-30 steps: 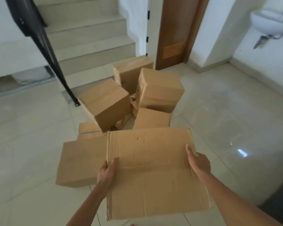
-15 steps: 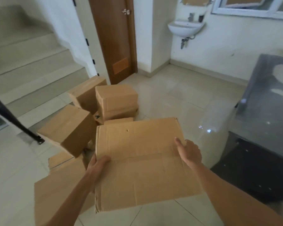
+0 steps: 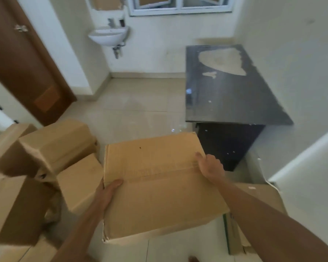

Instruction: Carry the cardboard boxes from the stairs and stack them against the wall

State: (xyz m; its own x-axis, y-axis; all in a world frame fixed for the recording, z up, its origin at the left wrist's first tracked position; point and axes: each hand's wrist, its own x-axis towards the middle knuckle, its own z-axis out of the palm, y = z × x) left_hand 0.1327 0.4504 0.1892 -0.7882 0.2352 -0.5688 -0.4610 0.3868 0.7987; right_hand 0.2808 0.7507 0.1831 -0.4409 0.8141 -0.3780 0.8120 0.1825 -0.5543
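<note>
I carry a large flat-topped cardboard box [image 3: 157,184] in front of me, held off the floor. My left hand [image 3: 107,190] grips its left edge with the thumb over the top. My right hand [image 3: 209,165] grips its right edge, fingers laid on the top face. To the left lies a pile of several more cardboard boxes [image 3: 55,146], tilted against one another. The stairs are out of view.
A dark glossy table [image 3: 233,89] stands against the right wall [image 3: 292,53], just beyond the box. Flattened cardboard [image 3: 254,203] lies under my right arm. A brown door [image 3: 25,59], a wall sink [image 3: 108,35] and a window are at the back. Bare tiled floor [image 3: 140,103] stretches ahead.
My view has swung right, away from the stairs, towards the table and right wall. The box has come along in both hands, and the pile has slid to the left.
</note>
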